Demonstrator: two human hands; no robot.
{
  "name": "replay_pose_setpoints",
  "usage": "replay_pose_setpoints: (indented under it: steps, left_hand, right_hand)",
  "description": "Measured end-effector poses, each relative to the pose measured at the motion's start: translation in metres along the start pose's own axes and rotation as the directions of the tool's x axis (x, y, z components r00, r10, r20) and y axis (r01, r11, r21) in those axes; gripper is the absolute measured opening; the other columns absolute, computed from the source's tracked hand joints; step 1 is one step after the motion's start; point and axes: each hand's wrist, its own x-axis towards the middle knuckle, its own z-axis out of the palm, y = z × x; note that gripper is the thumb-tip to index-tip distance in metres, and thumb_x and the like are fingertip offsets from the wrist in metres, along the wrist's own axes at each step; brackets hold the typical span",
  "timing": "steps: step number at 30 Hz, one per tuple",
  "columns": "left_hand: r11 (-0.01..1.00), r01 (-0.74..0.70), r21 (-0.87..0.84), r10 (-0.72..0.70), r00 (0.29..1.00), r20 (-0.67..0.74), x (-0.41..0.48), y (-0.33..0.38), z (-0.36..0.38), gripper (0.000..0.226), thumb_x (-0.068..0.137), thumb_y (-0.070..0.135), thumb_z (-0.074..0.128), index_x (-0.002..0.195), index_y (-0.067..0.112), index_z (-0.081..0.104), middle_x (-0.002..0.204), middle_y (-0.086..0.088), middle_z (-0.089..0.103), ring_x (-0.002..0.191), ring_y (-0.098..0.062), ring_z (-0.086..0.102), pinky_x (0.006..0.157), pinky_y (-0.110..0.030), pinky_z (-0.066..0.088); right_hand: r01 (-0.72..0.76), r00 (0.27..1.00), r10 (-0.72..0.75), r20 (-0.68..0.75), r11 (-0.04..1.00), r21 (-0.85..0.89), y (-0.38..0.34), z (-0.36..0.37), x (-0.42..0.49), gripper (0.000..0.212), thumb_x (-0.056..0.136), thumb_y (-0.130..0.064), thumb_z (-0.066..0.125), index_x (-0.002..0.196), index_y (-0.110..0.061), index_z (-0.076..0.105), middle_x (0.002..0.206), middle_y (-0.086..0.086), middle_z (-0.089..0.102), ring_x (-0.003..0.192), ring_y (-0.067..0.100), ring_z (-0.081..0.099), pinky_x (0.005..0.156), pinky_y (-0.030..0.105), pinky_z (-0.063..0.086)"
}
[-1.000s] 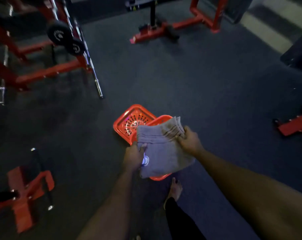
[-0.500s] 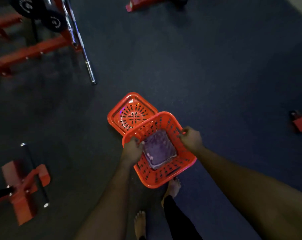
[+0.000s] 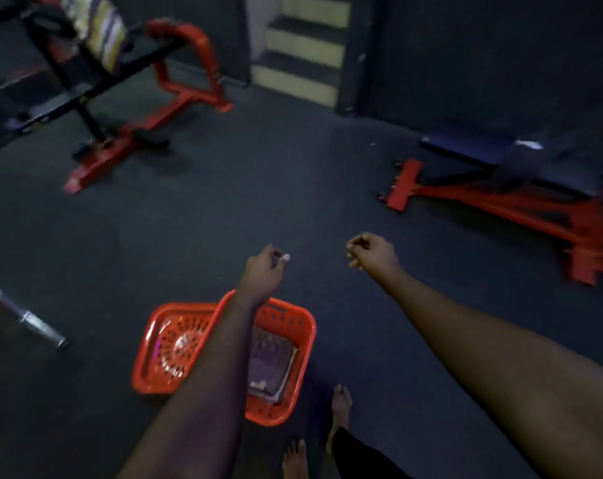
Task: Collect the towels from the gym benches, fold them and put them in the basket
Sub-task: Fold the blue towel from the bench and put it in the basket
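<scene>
We list, on the dark rubber floor [image 3: 293, 202]:

- One red perforated plastic basket [image 3: 295, 318], near our bare feet [image 3: 341, 406]. Inside lies one folded grey towel [image 3: 270, 361], flat on the bottom.
- One red slotted plastic tray [image 3: 169, 344], touching the basket's left side.
- Our left hand [image 3: 264, 271]: fingers loosely curled, grasping nothing; its forearm crosses over the basket.
- Our right hand [image 3: 372, 252]: loosely curled too, released, well clear of the basket.
- One pale striped cloth [image 3: 98, 29], draped over a red-and-black steel gym frame [image 3: 186, 95], far left.
- One dark padded seat on a red frame [image 3: 500, 157], far right.
- Pale steps [image 3: 303, 46], at the back.
</scene>
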Motion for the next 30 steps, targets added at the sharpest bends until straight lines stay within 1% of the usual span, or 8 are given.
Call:
replay_pose_setpoints:
  steps: [4,7,11,14,18,23,26,30]
  left_hand:
    - [0.977,-0.215,0.006,0.212,0.968,0.132,0.008,0.081,0.042,0.019,0.096,0.027,0.057,0.092,0.009,0.061,0.066,-0.004,0.061,0.066,-0.022,0.055,0.061,-0.030,0.036]
    - [0.933,-0.359,-0.026,0.353,0.899,0.260,0.003,0.150,0.092,0.017,0.095,0.031,0.056,0.091,0.015,0.060,0.077,-0.011,0.069,0.071,-0.027,0.064,0.068,-0.037,0.051]
    - [0.850,-0.517,-0.100,0.508,0.757,0.410,-0.022,0.236,0.179,0.014,0.095,0.035,0.055,0.088,0.024,0.059,0.080,-0.007,0.069,0.073,-0.027,0.068,0.075,-0.046,0.057]
    - [0.777,-0.610,-0.155,0.587,0.616,0.525,-0.063,0.299,0.260,0.013,0.095,0.037,0.054,0.087,0.027,0.057,0.082,-0.003,0.069,0.073,-0.023,0.069,0.076,-0.047,0.058]
    - [0.709,-0.670,-0.220,0.626,0.456,0.633,-0.126,0.360,0.359,0.015,0.096,0.036,0.055,0.087,0.024,0.059,0.082,-0.005,0.069,0.075,-0.023,0.069,0.076,-0.045,0.058]
    - [0.614,-0.710,-0.344,0.653,0.213,0.727,-0.226,0.430,0.496,0.017,0.090,0.041,0.053,0.087,0.025,0.057,0.075,-0.006,0.069,0.076,-0.024,0.069,0.072,-0.050,0.059]
    - [0.597,-0.703,-0.387,0.638,0.123,0.760,-0.281,0.462,0.561,0.021,0.085,0.047,0.051,0.087,0.027,0.056,0.074,-0.003,0.069,0.076,-0.022,0.070,0.071,-0.048,0.059]
    - [0.547,-0.724,-0.421,0.598,-0.013,0.801,-0.344,0.496,0.636,0.017,0.092,0.038,0.054,0.086,0.023,0.059,0.074,-0.002,0.070,0.072,-0.019,0.070,0.070,-0.045,0.059]
  right_hand:
    - [-0.009,0.979,0.027,-0.200,0.996,0.093,0.020,-0.090,-0.037,0.011,0.092,-0.002,0.054,0.091,-0.007,0.064,0.084,0.013,0.067,0.062,0.018,0.063,0.043,0.011,0.044]
    - [-0.018,0.925,0.080,-0.371,0.986,0.168,0.054,-0.164,-0.075,0.011,0.093,-0.003,0.054,0.090,-0.006,0.064,0.082,0.012,0.067,0.063,0.016,0.063,0.043,0.011,0.044]
    - [-0.050,0.811,0.187,-0.554,0.966,0.253,0.119,-0.257,-0.141,0.012,0.093,-0.006,0.056,0.085,-0.011,0.064,0.081,0.010,0.069,0.061,0.015,0.066,0.043,0.012,0.044]
    - [-0.075,0.667,0.292,-0.686,0.942,0.328,0.184,-0.326,-0.201,0.018,0.092,-0.008,0.058,0.078,-0.018,0.063,0.080,0.011,0.070,0.050,0.003,0.064,0.042,0.012,0.043]
    - [-0.081,0.519,0.385,-0.763,0.911,0.405,0.253,-0.394,-0.277,0.024,0.091,-0.001,0.054,0.075,-0.019,0.060,0.078,0.014,0.066,0.043,-0.002,0.060,0.039,0.011,0.041]
    - [-0.100,0.331,0.493,-0.804,0.866,0.490,0.339,-0.476,-0.387,0.020,0.093,-0.002,0.054,0.078,-0.016,0.059,0.077,0.016,0.065,0.043,0.004,0.059,0.040,0.015,0.043]
    - [-0.147,0.223,0.550,-0.805,0.835,0.529,0.381,-0.512,-0.438,0.017,0.088,-0.003,0.057,0.078,-0.015,0.062,0.077,0.017,0.069,0.054,0.020,0.065,0.045,0.018,0.044]
    - [-0.160,0.111,0.610,-0.785,0.790,0.591,0.436,-0.554,-0.483,0.014,0.085,-0.008,0.058,0.077,-0.017,0.064,0.079,0.018,0.073,0.059,0.022,0.066,0.050,0.021,0.044]
